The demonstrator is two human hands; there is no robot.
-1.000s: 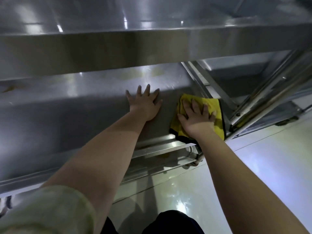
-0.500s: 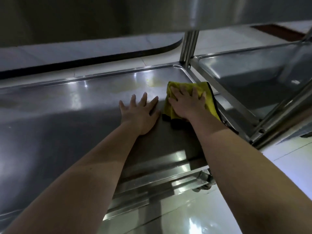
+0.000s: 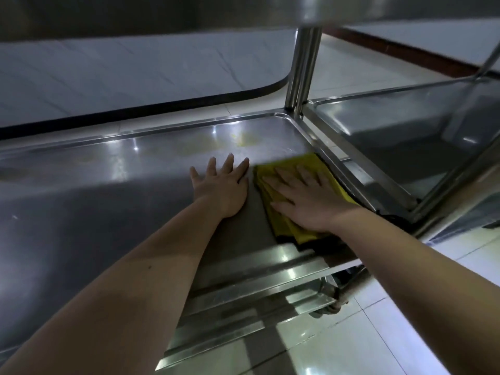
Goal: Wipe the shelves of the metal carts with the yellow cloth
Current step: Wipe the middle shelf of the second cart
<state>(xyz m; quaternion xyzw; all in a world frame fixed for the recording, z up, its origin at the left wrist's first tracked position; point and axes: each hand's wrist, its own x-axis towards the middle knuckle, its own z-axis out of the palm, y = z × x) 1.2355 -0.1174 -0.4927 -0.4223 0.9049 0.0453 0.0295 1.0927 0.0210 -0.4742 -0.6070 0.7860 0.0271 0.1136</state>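
Both forearms reach forward over the metal shelf (image 3: 108, 207); the left hand (image 3: 223, 189) lies flat, fingers spread, on bare steel; just beside it the right hand (image 3: 305, 203) presses straight fingers on the folded yellow cloth (image 3: 286, 228) near the shelf's right rim; beyond lies a yellowish stain (image 3: 244, 139).

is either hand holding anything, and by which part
Nothing is gripped. The right hand presses flat on the middle of the yellow cloth; the left hand rests flat on the bare shelf.

No readable text, label, brand or number shows anywhere.
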